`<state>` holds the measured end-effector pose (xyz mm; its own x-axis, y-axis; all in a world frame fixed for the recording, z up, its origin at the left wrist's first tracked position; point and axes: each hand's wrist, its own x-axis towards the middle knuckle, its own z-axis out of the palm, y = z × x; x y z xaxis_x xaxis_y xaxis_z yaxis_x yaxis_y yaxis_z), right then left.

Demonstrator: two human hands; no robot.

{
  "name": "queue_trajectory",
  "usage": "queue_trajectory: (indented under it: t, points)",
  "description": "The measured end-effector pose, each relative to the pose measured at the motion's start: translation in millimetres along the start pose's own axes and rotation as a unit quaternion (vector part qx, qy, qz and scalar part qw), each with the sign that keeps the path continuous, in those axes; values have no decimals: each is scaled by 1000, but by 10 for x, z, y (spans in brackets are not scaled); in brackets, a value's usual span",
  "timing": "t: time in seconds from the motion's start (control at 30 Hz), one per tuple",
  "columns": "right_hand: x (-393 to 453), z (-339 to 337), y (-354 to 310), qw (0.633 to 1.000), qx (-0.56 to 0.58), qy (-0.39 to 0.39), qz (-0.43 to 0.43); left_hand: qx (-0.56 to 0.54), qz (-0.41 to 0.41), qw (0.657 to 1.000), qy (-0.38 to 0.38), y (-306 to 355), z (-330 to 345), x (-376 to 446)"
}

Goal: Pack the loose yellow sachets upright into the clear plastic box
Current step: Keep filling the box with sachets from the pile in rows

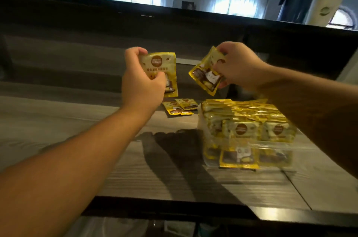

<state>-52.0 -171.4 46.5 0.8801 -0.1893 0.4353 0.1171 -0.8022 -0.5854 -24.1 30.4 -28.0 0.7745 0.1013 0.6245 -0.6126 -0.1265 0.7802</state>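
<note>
Each hand, left hand (pixel 142 83) and right hand (pixel 237 66), grips one sachet above seemingly open tabletop (pixel 135 169).

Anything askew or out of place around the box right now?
Yes. One sachet leans against the clear plastic box from outside, at its near wall, not packed. Two loose sachets lie flat on the table behind it.

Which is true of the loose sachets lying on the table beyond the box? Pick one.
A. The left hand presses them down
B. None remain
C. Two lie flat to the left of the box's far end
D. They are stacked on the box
C: two loose sachets lie flat on the table just left of the clear plastic box, and neither hand touches them.
</note>
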Motion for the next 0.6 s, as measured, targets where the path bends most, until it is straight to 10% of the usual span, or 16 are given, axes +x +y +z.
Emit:
queue_trajectory:
  t: [0.6]
  points:
    - [-1009,-990,558,989,53,135,-6,201,97,930,-292,781,583,-743]
